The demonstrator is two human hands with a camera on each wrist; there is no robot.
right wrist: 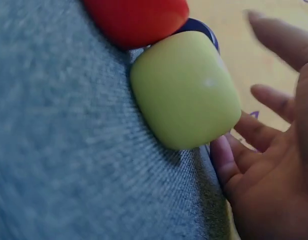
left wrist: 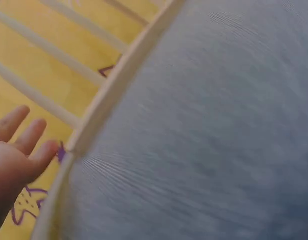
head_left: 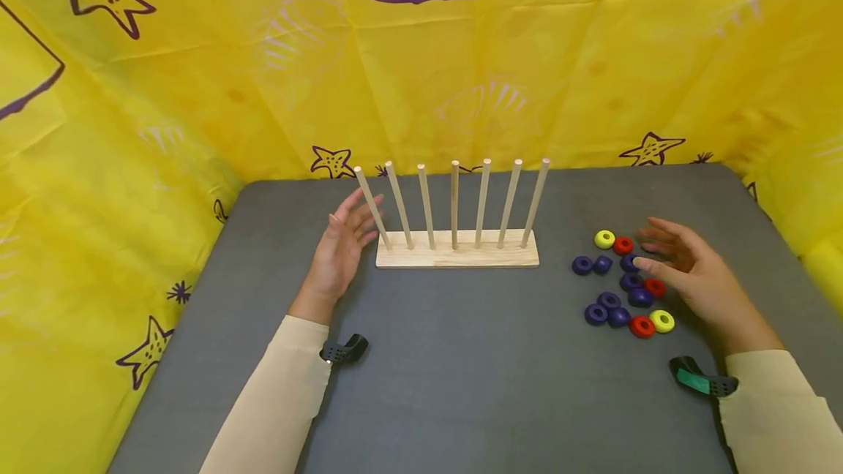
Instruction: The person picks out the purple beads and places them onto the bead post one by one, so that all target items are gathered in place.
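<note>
A wooden peg rack [head_left: 457, 259] with several upright pegs stands mid-table, its pegs bare. Beside its left end is my left hand [head_left: 338, 254], fingers loosely spread and holding nothing; whether they touch the wood I cannot tell. The left wrist view shows that hand [left wrist: 13, 162] near the end of the base [left wrist: 101, 100]. At the right lie loose beads with holes: several blue beads [head_left: 596, 314], red beads [head_left: 642, 326] and yellow beads [head_left: 661, 321]. My right hand [head_left: 705, 284] hovers at their right side, fingers slightly bent around nothing. A yellow bead [right wrist: 186, 90] looms close in the right wrist view.
Grey cloth covers the table [head_left: 461, 371]. A yellow patterned sheet [head_left: 421, 79] hangs behind it and along both sides. Dark bands [head_left: 345, 350] sit on both wrists, over beige sleeves.
</note>
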